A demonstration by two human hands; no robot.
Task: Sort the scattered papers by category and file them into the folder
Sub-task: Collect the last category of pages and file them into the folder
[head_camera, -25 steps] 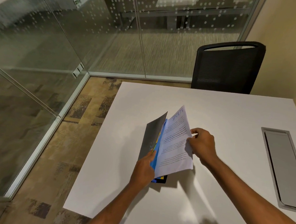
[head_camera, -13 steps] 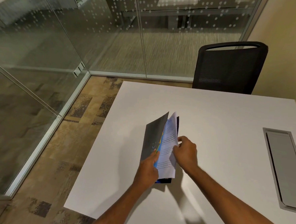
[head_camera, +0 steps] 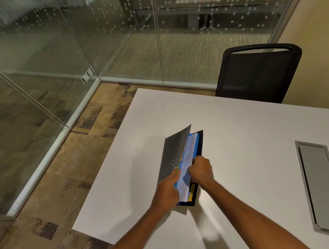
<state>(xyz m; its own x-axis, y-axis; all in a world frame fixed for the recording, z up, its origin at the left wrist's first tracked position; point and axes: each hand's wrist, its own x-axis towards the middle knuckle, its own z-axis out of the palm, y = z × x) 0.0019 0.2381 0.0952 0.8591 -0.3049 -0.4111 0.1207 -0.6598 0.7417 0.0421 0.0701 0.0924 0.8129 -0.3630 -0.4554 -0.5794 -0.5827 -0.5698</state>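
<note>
Folder (head_camera: 172,156) lies half open on the white table (head_camera: 247,130); your left hand (head_camera: 166,192) pinches its grey cover up, and your right hand (head_camera: 201,170) grips the printed sheet (head_camera: 187,159) with curled fingers, beside the yellow SPORTS tab (head_camera: 192,192). You appear to be seating this sheet. Next, push it fully home and square it, then lower the cover.

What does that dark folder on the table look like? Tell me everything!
The folder is dark grey, thin and card-like, lying partly open on the white table. Its front cover tilts up on the left; the back lies flat. Inside show blue dividers, a white printed paper and a yellow tab reading SPORTS. The left hand holds the front cover, and the right hand grips the paper between the covers.
</note>
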